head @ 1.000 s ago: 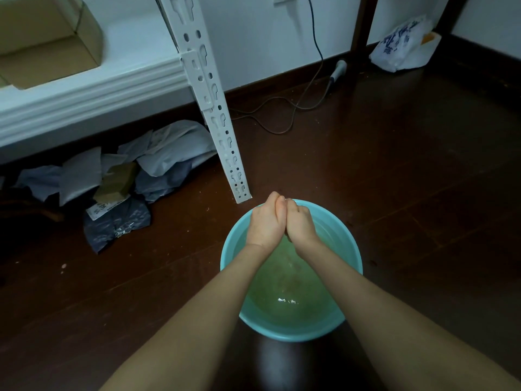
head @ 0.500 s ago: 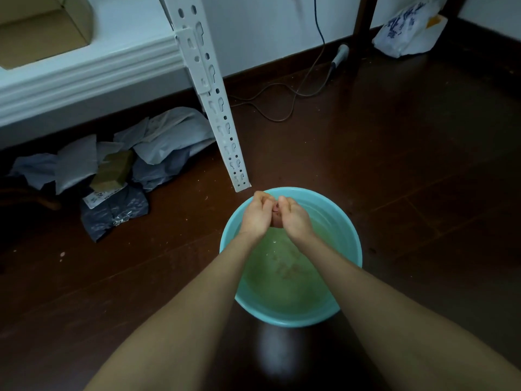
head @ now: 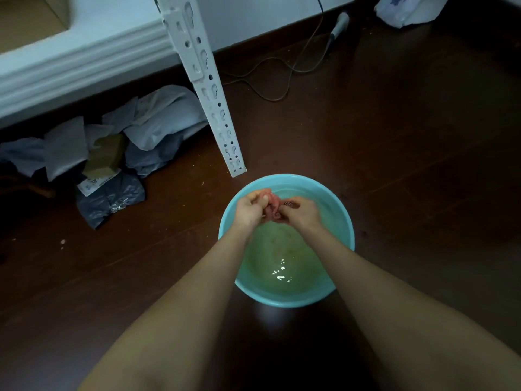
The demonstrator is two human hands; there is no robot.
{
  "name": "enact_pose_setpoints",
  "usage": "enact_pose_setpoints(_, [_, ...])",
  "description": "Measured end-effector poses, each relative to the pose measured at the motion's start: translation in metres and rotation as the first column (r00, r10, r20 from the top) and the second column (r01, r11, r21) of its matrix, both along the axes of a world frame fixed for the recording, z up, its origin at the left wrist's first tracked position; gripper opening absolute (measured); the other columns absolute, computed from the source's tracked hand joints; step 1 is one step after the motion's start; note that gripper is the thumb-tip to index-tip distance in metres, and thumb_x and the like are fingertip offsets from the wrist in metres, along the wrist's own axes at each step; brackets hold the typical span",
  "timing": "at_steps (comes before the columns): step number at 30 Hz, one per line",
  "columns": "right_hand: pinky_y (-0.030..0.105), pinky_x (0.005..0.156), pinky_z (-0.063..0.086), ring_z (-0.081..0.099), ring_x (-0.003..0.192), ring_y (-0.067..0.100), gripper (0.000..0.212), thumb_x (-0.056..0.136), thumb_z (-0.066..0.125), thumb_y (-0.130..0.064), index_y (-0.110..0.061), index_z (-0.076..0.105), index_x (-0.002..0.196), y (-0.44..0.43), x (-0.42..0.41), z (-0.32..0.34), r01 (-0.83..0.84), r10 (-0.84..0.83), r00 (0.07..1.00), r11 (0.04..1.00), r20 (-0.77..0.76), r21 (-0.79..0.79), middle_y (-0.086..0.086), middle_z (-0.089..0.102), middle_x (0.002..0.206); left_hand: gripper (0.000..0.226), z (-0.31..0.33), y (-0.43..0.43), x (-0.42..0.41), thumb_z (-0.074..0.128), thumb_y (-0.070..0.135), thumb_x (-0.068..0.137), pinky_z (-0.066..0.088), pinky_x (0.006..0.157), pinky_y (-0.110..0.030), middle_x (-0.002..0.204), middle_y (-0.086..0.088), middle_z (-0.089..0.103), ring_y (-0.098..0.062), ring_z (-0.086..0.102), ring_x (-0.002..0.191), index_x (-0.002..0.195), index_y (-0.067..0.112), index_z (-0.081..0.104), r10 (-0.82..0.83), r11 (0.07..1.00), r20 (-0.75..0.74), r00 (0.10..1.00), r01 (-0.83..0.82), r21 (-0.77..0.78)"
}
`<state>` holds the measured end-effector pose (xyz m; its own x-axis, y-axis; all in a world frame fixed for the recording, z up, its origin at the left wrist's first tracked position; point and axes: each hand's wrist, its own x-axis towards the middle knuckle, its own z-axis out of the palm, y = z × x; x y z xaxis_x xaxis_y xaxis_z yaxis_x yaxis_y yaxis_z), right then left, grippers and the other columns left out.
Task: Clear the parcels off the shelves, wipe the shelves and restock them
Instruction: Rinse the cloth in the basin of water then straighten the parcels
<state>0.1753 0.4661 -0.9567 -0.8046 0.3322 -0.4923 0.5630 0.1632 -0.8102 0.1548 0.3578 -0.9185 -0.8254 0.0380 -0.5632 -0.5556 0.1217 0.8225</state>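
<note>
Now drawn apart, left grip (head: 249, 210) and right grip (head: 304, 215) each clench a crumpled pink cloth (head: 272, 206), mostly hidden, over a round turquoise basin (head: 283, 301).

a person's two bare forearms (head: 197, 292), bare left hand (head: 249, 211), bare right hand (head: 304, 215)

- The left hand (head: 249, 210) hangs over the far half of the basin (head: 349, 224), its fingers curled round a bunched pink cloth (head: 273, 206).
- The right hand (head: 304, 215) sits just beside it over the same half, fingers curled on the cloth's other end.
- The bare left forearm (head: 197, 292) and right forearm (head: 380, 292) reach in across the basin's near rim, converging toward the hands.
</note>
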Motion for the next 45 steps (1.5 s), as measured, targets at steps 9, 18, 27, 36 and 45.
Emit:
enact_pose_setpoints(9, [0.028,0.079,0.047,0.065,0.100,0.023,0.020,0.086,0.064,-0.020,-0.014,0.074,0.103,0.002,0.000,0.180,-0.157,0.137,0.985,0.961,0.100,0.227,0.006,0.072,0.104,0.031,0.148,-0.005,-0.001,0.055,-0.010,0.081,0.057,0.084,-0.043,0.099,-0.018,0.068,-0.032,0.066,0.086,0.109,-0.001,0.065,0.043,0.998,0.025,0.999,-0.042,-0.035])
enact_pose_setpoints(18, [0.033,0.087,0.047,0.060,0.109,0.030,0.020,0.094,0.055,-0.019,-0.016,0.069,0.107,-0.006,-0.009,0.399,-0.189,0.149,0.975,0.947,0.164,0.261,0.012,0.066,0.117,0.031,0.349,-0.018,-0.008,0.054,-0.004,0.086,0.053,0.094,-0.040,0.104,-0.009,0.072,-0.024,0.067,0.099,0.102,0.015,0.073,-0.005,0.983,-0.075,0.997,-0.009,-0.184])
enact_pose_setpoints(27, [0.027,0.065,0.045,0.059,0.078,0.017,0.016,0.094,0.052,-0.014,-0.008,0.066,0.101,-0.025,-0.017,0.679,-0.050,0.045,0.997,0.996,-0.060,-0.070,0.004,0.063,0.085,0.016,0.627,-0.027,-0.009,0.059,0.003,0.091,0.058,0.069,-0.033,0.091,-0.008,0.070,-0.019,0.066,0.080,0.087,0.015,0.068,0.080,0.996,-0.182,0.980,-0.086,-0.027])
enact_pose_setpoints(36, [0.021,0.053,0.045,0.056,0.072,0.014,0.025,0.097,0.055,-0.019,-0.007,0.054,0.119,-0.028,-0.006,0.843,-0.187,0.151,0.979,0.932,-0.135,-0.312,0.006,0.060,0.086,0.027,0.790,-0.041,0.007,0.050,0.000,0.094,0.056,0.063,-0.028,0.085,-0.007,0.070,-0.019,0.066,0.075,0.082,0.017,0.068,0.105,0.994,-0.353,0.930,-0.111,0.001])
enact_pose_setpoints(45, [0.028,0.062,0.052,0.062,0.074,0.015,0.024,0.090,0.068,-0.024,-0.014,0.062,0.111,-0.052,0.008,0.913,-0.491,0.423,0.857,0.842,-0.293,-0.222,0.004,0.065,0.086,0.015,0.878,-0.069,0.041,0.059,0.003,0.087,0.052,0.084,-0.036,0.089,-0.009,0.072,-0.021,0.065,0.086,0.094,0.009,0.072,0.126,0.960,-0.560,0.819,-0.243,-0.141])
